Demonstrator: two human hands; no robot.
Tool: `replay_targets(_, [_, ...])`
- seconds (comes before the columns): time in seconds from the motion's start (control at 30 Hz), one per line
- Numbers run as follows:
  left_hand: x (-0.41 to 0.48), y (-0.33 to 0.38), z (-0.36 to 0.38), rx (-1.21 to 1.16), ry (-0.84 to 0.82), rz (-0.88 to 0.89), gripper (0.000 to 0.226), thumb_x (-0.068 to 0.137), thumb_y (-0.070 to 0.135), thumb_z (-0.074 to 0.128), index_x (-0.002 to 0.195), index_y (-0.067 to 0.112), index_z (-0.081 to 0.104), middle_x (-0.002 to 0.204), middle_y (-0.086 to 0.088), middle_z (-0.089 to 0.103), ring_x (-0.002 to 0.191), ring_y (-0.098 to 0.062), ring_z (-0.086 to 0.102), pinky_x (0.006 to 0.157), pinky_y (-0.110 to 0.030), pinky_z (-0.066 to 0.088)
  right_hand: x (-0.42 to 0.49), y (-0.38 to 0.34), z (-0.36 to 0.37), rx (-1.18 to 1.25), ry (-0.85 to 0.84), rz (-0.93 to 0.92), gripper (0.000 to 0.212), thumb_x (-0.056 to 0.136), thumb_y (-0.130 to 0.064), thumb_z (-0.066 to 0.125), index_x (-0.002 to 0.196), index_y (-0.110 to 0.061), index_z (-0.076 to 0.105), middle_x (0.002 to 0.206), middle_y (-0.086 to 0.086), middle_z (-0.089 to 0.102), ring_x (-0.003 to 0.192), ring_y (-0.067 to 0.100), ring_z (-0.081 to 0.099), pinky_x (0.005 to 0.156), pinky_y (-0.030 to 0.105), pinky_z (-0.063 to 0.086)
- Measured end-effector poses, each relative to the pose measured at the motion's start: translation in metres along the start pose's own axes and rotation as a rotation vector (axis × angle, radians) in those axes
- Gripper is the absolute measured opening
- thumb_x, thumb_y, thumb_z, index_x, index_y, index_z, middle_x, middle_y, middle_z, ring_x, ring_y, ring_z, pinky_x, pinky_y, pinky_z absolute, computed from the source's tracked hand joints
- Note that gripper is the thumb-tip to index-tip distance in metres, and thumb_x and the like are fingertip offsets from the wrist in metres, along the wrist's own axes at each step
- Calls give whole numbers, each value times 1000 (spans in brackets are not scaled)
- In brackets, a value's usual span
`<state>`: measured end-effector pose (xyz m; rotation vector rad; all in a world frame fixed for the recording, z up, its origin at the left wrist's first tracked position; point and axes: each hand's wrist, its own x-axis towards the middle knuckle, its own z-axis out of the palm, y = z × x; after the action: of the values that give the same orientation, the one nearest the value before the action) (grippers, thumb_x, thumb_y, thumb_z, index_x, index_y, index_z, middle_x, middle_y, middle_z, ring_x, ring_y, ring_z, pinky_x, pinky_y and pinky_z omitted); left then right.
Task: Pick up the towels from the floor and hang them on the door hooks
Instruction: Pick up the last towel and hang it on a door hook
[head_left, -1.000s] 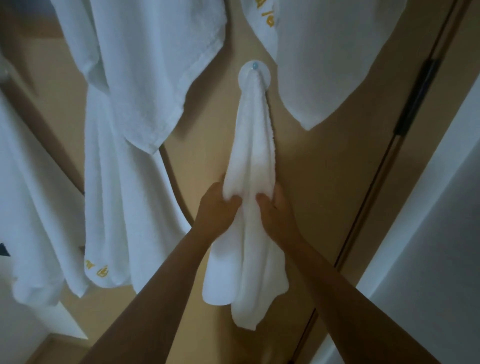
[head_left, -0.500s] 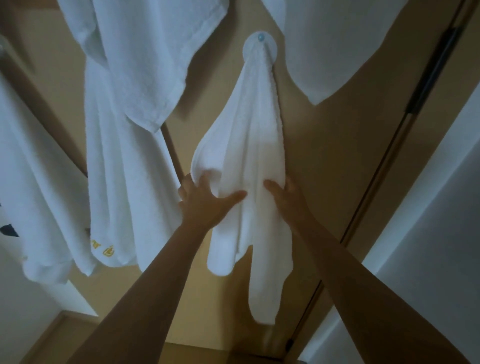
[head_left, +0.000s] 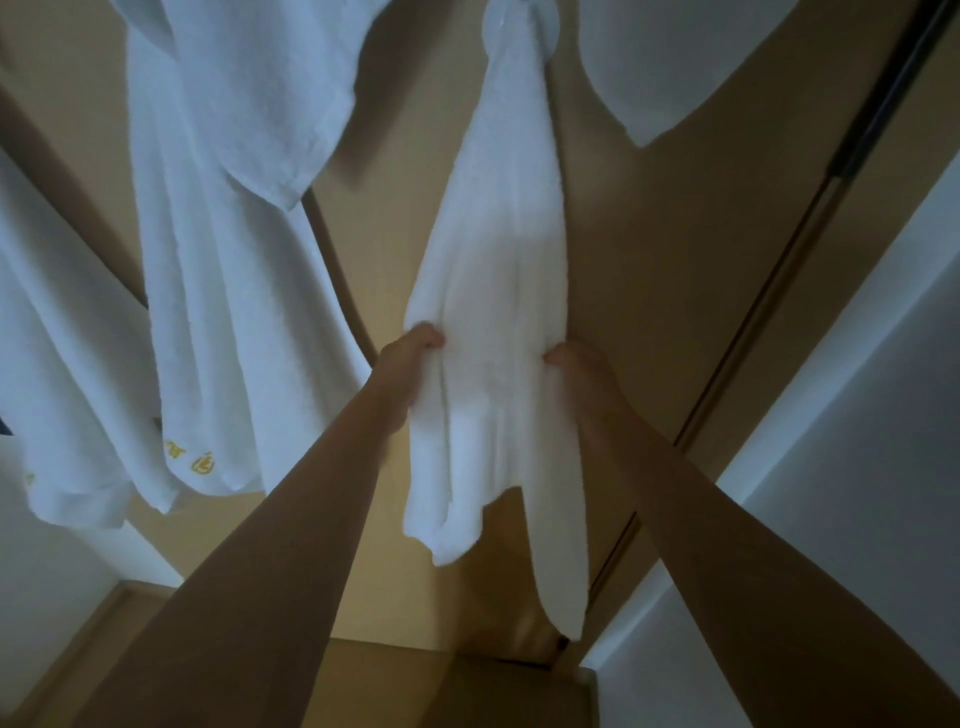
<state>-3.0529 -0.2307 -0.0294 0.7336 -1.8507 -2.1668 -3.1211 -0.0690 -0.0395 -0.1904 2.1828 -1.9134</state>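
White towel, left hand, right hand pinching edges

The tan door bears a round hook; a white towel hangs from it, a long towel to the left.

Soft white terry, matt and finely looped, in the small towel — same nubbly cloth in the larger towels, with yellow stitched lettering near one hem. Smooth pale plastic, by the look, at the round hook base. Matt tan wood-like finish on the door; smooth white paint on the wall.
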Motion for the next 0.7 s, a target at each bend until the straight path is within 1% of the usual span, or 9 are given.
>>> replay_targets(0.03, [6,-7,-2,12,38,15,60,57,40,57,112,14,58,104,-6,62,85,-21,58,76,-32,47,0,3,0,-56,13,-27,15,89,-16,46,93,-14,60,84,-2,58,79,15,54,69,28,44])
replay_targets(0.1, [14,-19,-4,41,109,67,74,65,49,65,128,14,50,118,-3,59,102,-23,58,90,-37,47,0,9,0,-139,26,-78,26,93,-23,45,111,-11,60,97,1,60,91,18,56,82,32,46])
replay_targets(0.17, [19,-32,-8,54,90,17,90,63,62,69,136,16,43,126,-1,57,112,-25,56,100,-42,44,-2,16,-1,-221,32,-127,30,95,-27,43,113,-9,59,101,3,60,92,19,57,83,31,46])
replay_targets(0.23, [23,-49,-13,40,31,-139,107,45,79,70,133,24,45,123,0,60,111,-26,59,100,-45,45,-3,19,-3,-295,40,-157,30,96,-31,42,108,-9,59,97,2,60,88,17,57,77,28,43])
replay_targets(0.3, [27,-72,-20,95,71,-222,110,35,86,67,124,23,50,115,0,64,106,-26,61,98,-45,46,-2,21,-3,-373,58,-170,29,96,-34,41,103,-10,57,95,3,60,85,18,57,73,28,41])
replay_targets(0.4, [14,-85,-20,235,191,-137,86,49,76,61,113,19,57,106,0,66,100,-25,61,95,-46,48,-2,26,-3,-503,96,-209,33,95,-33,43,108,-6,56,101,9,61,89,23,59,73,31,45])
replay_targets(0.53, [-9,-87,-17,440,359,-29,82,57,60,59,126,16,50,119,-8,58,111,-32,55,98,-50,45,-13,32,-2,-634,138,-285,34,93,-30,47,112,-2,53,111,16,58,101,31,56,85,42,49])
replay_targets(0.63, [-26,-87,-19,602,369,20,68,76,40,65,133,13,39,129,-12,45,122,-33,43,104,-47,38,-29,35,2,-686,131,-280,37,90,-27,48,117,-2,50,117,17,55,109,32,53,91,46,47])
replay_targets(0.7, [-34,-87,-21,705,360,38,69,80,35,63,138,12,33,135,-13,41,126,-32,38,104,-45,34,-39,38,3,-706,124,-280,38,90,-25,48,121,-3,49,121,16,52,113,32,50,95,43,45])
